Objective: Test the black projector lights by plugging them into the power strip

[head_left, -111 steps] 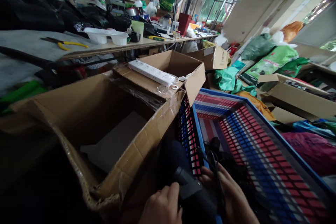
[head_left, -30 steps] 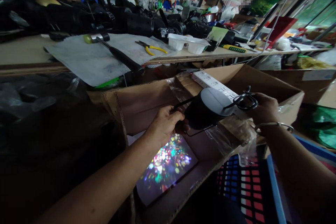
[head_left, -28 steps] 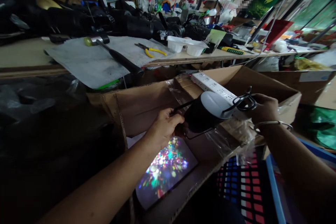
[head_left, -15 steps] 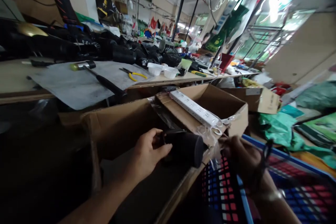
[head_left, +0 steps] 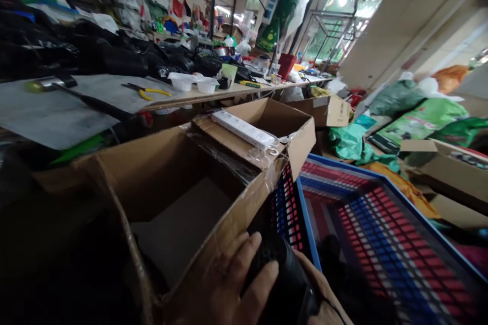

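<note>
A black rounded, roughly cylindrical object (head_left: 282, 269) is held low in the view, beside the near box wall. My left hand (head_left: 246, 284) grips it from the left, fingers bent over its upper side. Along its right side lies my right hand (head_left: 324, 289), partly hidden by the object, with a thin dark cord across it. The object's exact kind cannot be made out. Left of my hands, a large cardboard box (head_left: 244, 208) stands with its flaps up. A blue-rimmed crate (head_left: 309, 233) with red, white and blue striped lining is just right of them.
A white power strip (head_left: 244, 129) rests on a smaller open carton (head_left: 305, 137). On the workbench behind lie a hammer (head_left: 87, 101), yellow-handled pliers (head_left: 147, 92), white plastic tubs (head_left: 194, 83) and many black items. Bags and another carton (head_left: 450, 177) stand at the right.
The black object has moved from above the large box to its right side, near the crate. My right hand has come in against it. The view has turned right.
</note>
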### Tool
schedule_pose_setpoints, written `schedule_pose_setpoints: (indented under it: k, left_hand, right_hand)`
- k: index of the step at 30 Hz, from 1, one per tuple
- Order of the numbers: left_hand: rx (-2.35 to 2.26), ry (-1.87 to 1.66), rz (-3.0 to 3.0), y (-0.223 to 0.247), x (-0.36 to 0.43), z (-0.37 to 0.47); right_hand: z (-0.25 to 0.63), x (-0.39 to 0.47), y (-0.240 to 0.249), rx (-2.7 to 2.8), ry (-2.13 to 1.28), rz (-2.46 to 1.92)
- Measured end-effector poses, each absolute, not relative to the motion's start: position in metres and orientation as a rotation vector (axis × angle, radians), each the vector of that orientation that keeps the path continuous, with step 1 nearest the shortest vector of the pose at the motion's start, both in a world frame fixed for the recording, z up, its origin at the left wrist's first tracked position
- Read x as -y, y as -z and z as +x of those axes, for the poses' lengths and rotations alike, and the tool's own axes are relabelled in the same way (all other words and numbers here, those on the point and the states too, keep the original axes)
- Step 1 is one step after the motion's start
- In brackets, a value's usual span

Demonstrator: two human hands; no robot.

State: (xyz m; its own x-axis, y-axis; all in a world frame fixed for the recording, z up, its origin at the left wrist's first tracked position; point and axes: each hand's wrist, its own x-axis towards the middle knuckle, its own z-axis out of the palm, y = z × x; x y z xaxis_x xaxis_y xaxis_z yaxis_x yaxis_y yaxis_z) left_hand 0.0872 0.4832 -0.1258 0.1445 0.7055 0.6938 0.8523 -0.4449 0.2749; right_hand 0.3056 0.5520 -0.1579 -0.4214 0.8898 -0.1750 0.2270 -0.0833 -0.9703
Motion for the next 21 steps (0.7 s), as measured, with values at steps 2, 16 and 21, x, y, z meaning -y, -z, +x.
schedule_pose_setpoints:
  k: [2,16,21]
  left_hand:
    - [1.513,1.225,-2.301,0.135,-0.485,0.093]
    - [1.116,1.690,-2.367,0.136,-0.486,0.097]
    - [1.490,1.545,-2.527,0.144,-0.481,0.103]
  right_hand:
    - [0.312,-0.551,0.163,1.688,-1.560,-1.222]
    - [0.329,-0.538,0.193,1.694,-1.686,-1.087]
    - [0.326,-0.537,0.169,1.719,-1.857,-1.060]
